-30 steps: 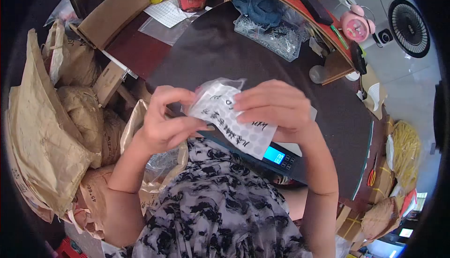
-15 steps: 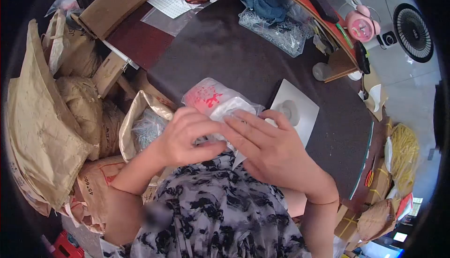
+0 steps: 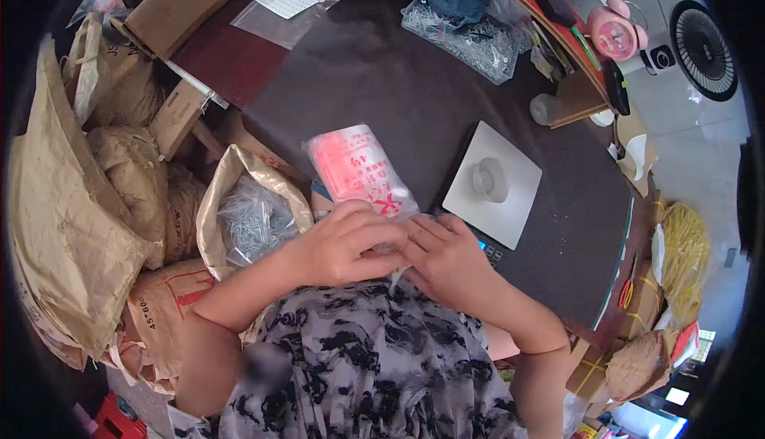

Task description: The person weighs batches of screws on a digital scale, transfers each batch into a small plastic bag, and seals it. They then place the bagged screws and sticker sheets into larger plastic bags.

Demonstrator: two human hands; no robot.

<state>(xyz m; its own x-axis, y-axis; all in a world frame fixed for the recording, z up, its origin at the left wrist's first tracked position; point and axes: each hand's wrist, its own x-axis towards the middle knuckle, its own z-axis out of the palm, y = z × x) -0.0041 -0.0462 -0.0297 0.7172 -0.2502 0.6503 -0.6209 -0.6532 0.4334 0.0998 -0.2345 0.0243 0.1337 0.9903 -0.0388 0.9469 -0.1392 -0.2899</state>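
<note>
My left hand and my right hand meet close to my body at the near edge of the table. Both are closed, fingertips pinched on a small clear plastic bag, of which only a sliver shows below the fingers. Just beyond lies a packet of plastic bags with red printing, its near end by my left fingers. To the right, a flat silver scale carries a small translucent cup. My right hand partly hides the scale's display end.
Left of my forearm stands an open sack of metal screws. Brown paper sacks crowd the left. A clear tray of screws sits at the back, near a wooden shelf with a pink alarm clock.
My hands have drawn together and down toward my body with the clear bag. The red-printed packet now lies flat and uncovered, and more of the scale and cup shows.
</note>
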